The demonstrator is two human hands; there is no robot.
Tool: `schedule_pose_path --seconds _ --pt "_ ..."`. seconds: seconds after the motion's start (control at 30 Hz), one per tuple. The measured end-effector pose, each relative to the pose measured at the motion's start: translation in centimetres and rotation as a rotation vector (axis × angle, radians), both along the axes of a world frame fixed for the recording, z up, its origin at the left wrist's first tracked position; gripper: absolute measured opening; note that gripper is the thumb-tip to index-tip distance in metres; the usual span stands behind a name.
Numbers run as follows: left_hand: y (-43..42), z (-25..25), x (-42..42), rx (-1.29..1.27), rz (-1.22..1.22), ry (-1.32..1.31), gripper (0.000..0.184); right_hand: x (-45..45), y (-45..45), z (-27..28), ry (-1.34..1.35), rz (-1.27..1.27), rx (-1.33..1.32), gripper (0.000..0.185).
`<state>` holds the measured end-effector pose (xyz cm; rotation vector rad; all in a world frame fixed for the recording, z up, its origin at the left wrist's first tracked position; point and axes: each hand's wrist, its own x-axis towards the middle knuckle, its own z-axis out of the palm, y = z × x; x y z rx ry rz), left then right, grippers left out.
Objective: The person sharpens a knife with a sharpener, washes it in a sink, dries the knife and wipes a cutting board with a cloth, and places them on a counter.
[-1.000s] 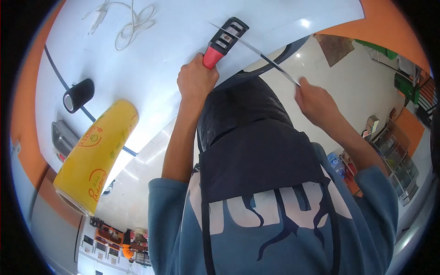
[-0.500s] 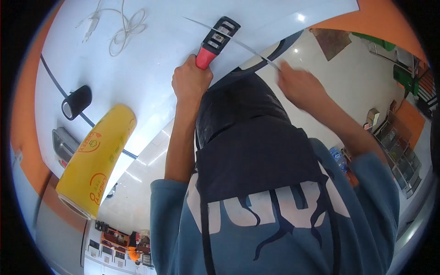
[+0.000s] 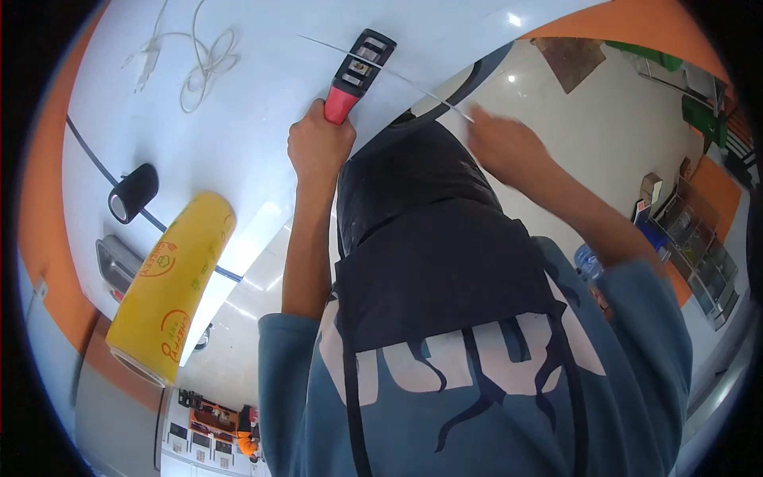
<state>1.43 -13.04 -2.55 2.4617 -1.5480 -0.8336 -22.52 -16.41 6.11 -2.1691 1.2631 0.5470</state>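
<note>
At upper centre, the left hand (image 3: 320, 145) clenched a sharpener (image 3: 349, 85), the right hand (image 3: 502, 145) a knife (image 3: 413, 83), likely stiff, safest held behind its blade.

Bare right hand (image 3: 509, 149): blurred on my feed; its curled fingers hide the grip of the thin silver blade (image 3: 421, 87). Red-handled black slotted sharpener (image 3: 342, 102): handle's lower end hidden from me inside the bare left hand (image 3: 321, 143). White cable with plug (image 3: 147, 60): cut off by the top edge. White counter (image 3: 254, 143): likewise. Grey metal tray (image 3: 119, 258): partly behind the yellow printed cylindrical roll (image 3: 171, 286). Distant person in orange (image 3: 246, 439): too small for me to make out.
</note>
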Motion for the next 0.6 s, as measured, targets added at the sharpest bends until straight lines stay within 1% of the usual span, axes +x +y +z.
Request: schedule_pose_path --seconds 0.07,0.17,0.23,0.3,0.37,0.47,0.53,0.6 --pt "-0.1 -0.2 0.0 0.0 -0.004 -0.016 0.015 -4.5 2.0 1.1 0.172 -0.146 0.141 0.021" --pt "-0.1 0.1 -0.1 -0.035 0.001 0.008 0.016 -3.9 1.1 0.3 0.184 -0.123 0.131 0.024" --pt "-0.1 -0.4 0.0 -0.055 -0.016 0.014 0.016 0.6 -0.9 -1.0 -0.01 -0.07 -0.042 0.02" --pt "0.3 -0.7 0.2 -0.07 -0.03 0.018 0.017 4.0 -3.2 -5.5 -0.353 0.201 -0.364 0.02" --pt "0.3 -0.9 0.2 -0.102 -0.035 0.032 0.017 7.8 -4.4 -3.9 -0.255 0.102 -0.271 0.019" --pt "0.3 -1.0 0.1 -0.091 -0.037 -0.012 0.017 3.7 -2.5 -5.4 -0.28 0.198 -0.364 0.02" --pt "0.1 -0.1 -0.3 -0.055 -0.018 -0.01 0.016 -0.2 -0.5 -0.8 -0.099 -0.006 -0.112 0.021" --pt "0.0 0.0 -0.2 -0.035 0.001 -0.007 0.016 -2.7 0.5 2.2 0.176 -0.077 0.057 0.025"
